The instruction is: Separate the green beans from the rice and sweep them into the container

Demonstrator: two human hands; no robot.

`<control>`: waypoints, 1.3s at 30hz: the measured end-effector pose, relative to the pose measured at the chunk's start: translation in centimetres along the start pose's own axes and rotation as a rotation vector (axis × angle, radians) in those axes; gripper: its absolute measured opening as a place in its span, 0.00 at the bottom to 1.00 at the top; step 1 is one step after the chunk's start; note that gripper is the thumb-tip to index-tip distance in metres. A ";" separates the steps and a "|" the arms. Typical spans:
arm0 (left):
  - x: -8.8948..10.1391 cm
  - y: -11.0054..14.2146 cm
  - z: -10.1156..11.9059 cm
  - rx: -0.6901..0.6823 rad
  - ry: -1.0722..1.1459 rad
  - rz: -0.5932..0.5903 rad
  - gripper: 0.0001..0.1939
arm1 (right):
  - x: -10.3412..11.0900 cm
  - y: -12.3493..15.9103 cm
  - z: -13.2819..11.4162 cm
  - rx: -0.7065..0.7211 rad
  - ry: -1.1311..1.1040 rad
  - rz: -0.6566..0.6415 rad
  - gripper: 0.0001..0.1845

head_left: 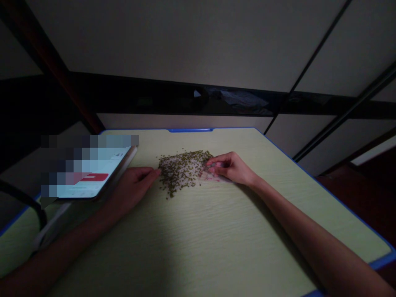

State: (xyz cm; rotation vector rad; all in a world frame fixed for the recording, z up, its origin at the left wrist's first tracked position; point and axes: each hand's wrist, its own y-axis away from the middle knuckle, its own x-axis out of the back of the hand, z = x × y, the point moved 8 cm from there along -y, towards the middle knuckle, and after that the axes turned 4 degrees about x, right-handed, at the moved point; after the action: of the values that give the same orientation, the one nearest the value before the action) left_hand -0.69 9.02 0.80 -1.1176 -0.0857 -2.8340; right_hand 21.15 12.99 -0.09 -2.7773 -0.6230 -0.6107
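A spread-out pile of small green grains like mung beans [182, 167], mixed with whitish bits, lies mid-table. My left hand [137, 181] rests at the pile's left edge, thumb and fingertips pinched together; whatever is between them is too small to make out. On the other side, my right hand [233, 168] is closed on a crumpled clear plastic bag [216, 177] with reddish print. The bag lies against the pile's right edge, partly hidden by my fingers. Some grains are scattered loose around the pile.
A tablet [93, 187] with a lit screen leans at the left, close to my left forearm, with a dark cable [31, 196] beside it. The pale table [198, 247] has a blue rim. Cabinet panels [179, 45] stand behind its far edge.
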 end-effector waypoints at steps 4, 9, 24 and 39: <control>0.1 0.0 0.0 -0.002 0.000 0.007 0.19 | 0.0 0.0 -0.1 0.026 0.037 -0.028 0.16; 0.2 0.1 0.1 -0.005 -0.002 0.008 0.18 | -0.2 0.0 -0.4 0.069 0.063 -0.097 0.14; 0.1 0.1 0.2 0.028 0.010 0.016 0.19 | -1.2 1.1 -0.7 0.037 0.009 -0.228 0.16; 0.0 0.0 -0.1 0.003 0.014 0.009 0.19 | 0.0 0.9 0.2 0.029 -0.005 -0.071 0.16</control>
State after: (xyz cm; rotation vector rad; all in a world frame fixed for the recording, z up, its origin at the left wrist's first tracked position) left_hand -0.75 9.02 0.76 -1.0947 -0.0831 -2.8324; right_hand 21.60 12.28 -0.35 -2.7408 -0.7291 -0.6043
